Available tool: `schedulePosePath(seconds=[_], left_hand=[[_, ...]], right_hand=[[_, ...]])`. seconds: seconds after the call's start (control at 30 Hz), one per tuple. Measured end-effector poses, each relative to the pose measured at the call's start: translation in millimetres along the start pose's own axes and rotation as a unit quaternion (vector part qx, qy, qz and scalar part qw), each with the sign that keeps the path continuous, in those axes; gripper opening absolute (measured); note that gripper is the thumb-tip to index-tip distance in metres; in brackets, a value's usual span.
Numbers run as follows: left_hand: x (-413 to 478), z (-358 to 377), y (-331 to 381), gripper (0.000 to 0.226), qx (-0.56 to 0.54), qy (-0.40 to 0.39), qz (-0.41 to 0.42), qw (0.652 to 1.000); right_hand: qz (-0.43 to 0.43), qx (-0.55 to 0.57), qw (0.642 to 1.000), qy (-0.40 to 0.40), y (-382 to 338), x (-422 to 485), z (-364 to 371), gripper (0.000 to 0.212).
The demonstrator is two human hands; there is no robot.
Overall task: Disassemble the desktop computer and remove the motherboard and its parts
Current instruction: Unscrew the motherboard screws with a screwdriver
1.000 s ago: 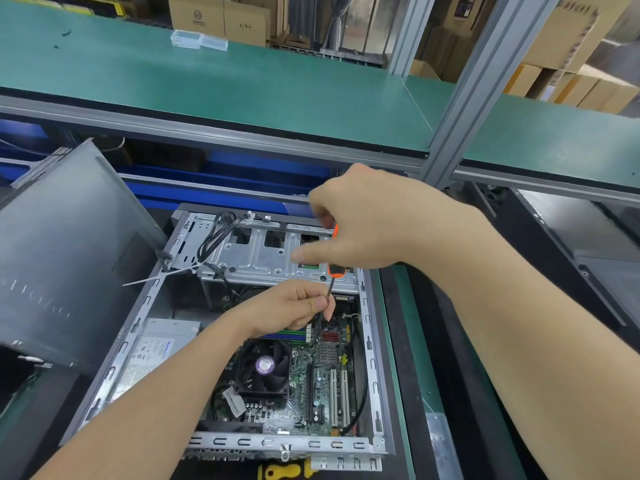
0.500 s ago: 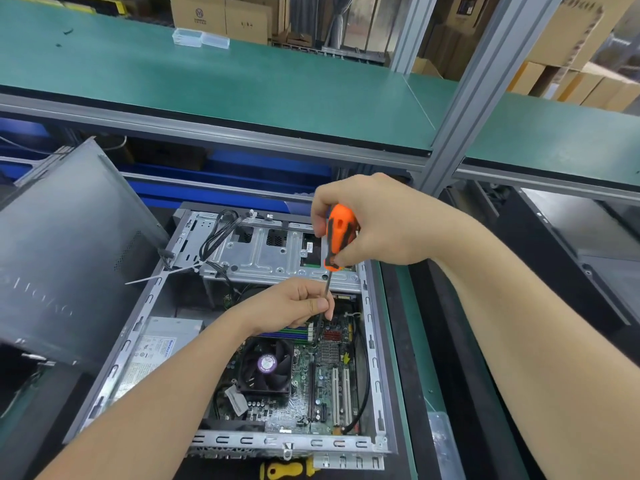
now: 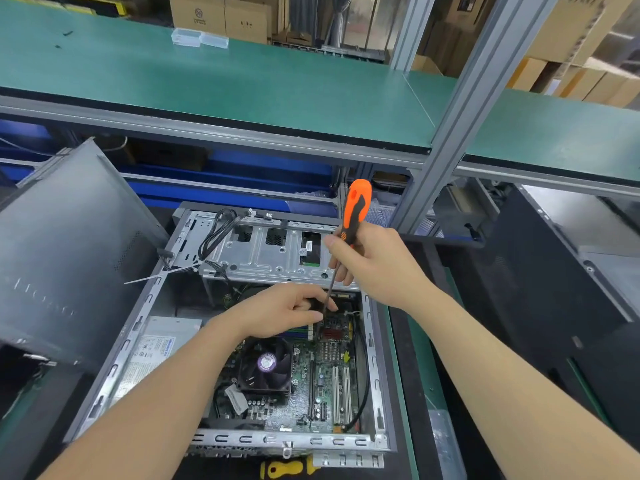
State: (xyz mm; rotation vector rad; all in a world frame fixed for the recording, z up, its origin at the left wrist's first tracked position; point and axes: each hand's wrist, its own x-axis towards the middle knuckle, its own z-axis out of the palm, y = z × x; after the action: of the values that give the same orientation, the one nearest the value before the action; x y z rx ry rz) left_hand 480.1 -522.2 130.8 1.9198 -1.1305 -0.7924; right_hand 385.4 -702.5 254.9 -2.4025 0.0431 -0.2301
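Screwdriver [image 3: 353, 216] stands upright in the right hand [image 3: 375, 263] — fingers curled round its handle. Left hand [image 3: 287, 311] pinches the shaft near the tip, over the motherboard [image 3: 311, 382] inside the open case [image 3: 375, 344].

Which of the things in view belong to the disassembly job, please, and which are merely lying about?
In the job: orange screwdriver, right hand, left hand, motherboard, computer case.
Lying about: yellow-handled tool, clear plastic boxes, cardboard cartons.

bench [image 3: 415, 393]: open computer case [image 3: 277, 439], yellow-handled tool [image 3: 284, 469] at its near side | green shelf [image 3: 242, 84]: clear boxes [image 3: 200, 38]
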Motion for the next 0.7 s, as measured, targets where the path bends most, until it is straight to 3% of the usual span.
schedulePosePath(seconds=[0.3, 0.7], left_hand=[[-1, 0, -22, 0.018, 0.196, -0.005, -0.026, 0.980], [9, 15, -21, 0.024, 0.177, 0.003, -0.031, 0.984]], right_hand=[[0.007, 0.007, 1.000, 0.023, -6, -5, -18, 0.031], [0.012, 0.049, 0.998, 0.043, -12, -8, -32, 0.035]])
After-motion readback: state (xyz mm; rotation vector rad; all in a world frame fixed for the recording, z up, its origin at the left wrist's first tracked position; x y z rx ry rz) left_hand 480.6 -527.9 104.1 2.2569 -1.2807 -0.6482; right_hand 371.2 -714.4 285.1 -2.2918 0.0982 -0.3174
